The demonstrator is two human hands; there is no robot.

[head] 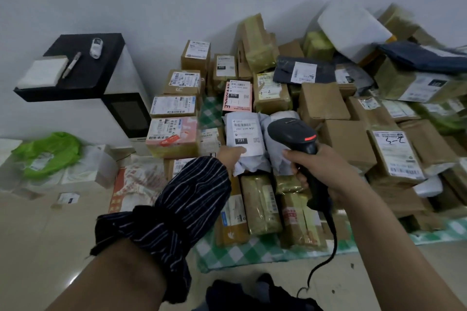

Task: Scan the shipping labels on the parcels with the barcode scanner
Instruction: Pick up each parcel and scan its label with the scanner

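On top of the parcel heap (336,108), propping up 1 white parcel (252,164) with the left hand (233,156) — pinching its crumpled lower edge, seemingly to keep the shipping label (246,134) marked 231 flat and facing upward. Just to its right, gripping the barcode scanner (300,139) by the handle in the right hand (321,169), fingers (293,155) wrapped tight, angling its head down toward that label — probably lining up for the read, with the cable (328,242) hanging below.
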